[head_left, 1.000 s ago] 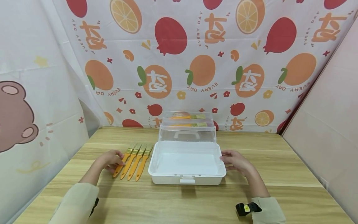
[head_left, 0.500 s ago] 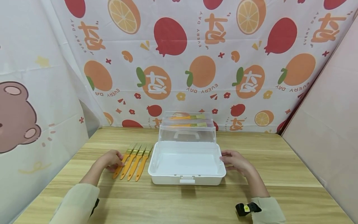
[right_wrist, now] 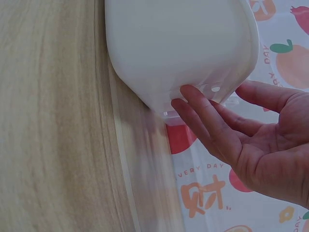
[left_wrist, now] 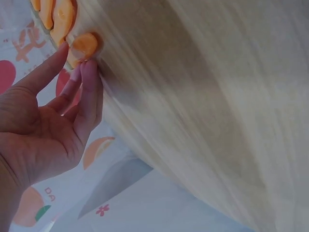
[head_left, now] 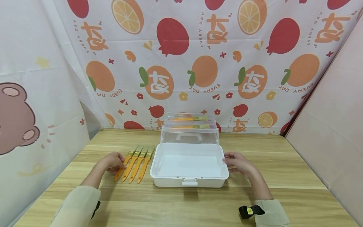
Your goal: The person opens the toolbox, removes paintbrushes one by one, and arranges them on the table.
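Four-square in the head view stands a white plastic box [head_left: 189, 167] with a front latch and its clear lid [head_left: 190, 135] raised. Left of it, several paintbrushes with orange handles [head_left: 140, 168] lie side by side, bristles away from me. My left hand [head_left: 113, 162] pinches the leftmost paintbrush [head_left: 120, 171], thumb and fingertips on either side of its handle, as the left wrist view shows with the handle end [left_wrist: 86, 44]. My right hand [head_left: 241, 164] touches the box's right side; in the right wrist view straight fingers [right_wrist: 207, 113] rest on the wall, thumb at the rim.
Two more paintbrushes lie in the clear upper trays [head_left: 190, 126] behind the box. A wooden table [head_left: 198, 208] carries everything. A fruit-print cloth [head_left: 181, 72] hangs at its back edge, with pale cloths along both sides.
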`<move>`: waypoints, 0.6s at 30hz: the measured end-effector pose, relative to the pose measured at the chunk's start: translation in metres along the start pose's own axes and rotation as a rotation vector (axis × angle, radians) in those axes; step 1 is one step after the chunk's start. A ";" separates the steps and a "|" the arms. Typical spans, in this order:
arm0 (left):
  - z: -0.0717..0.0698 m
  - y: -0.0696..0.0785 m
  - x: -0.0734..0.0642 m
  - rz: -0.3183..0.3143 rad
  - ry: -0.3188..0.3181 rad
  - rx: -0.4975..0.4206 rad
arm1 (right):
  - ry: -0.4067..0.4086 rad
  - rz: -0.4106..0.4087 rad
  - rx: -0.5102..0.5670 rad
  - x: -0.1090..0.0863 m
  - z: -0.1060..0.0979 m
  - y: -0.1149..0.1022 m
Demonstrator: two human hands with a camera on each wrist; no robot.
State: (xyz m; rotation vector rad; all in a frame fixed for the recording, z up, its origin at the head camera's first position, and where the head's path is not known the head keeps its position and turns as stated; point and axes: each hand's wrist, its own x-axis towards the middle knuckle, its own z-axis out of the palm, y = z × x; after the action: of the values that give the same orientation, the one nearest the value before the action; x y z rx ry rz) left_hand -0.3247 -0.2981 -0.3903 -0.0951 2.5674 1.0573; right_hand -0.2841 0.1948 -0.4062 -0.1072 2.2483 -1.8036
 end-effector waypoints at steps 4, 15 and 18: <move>-0.003 0.004 0.001 0.029 0.002 0.037 | 0.007 0.004 -0.004 0.001 0.000 0.001; -0.015 0.051 0.008 0.177 0.077 0.123 | 0.005 0.009 -0.002 0.001 0.001 -0.001; -0.015 0.068 0.012 0.237 0.104 0.177 | 0.000 0.006 -0.002 0.000 0.001 -0.001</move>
State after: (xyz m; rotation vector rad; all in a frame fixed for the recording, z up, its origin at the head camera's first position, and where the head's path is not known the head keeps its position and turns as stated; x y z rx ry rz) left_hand -0.3538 -0.2588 -0.3389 0.2095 2.8073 0.9186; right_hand -0.2845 0.1937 -0.4056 -0.1005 2.2486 -1.7984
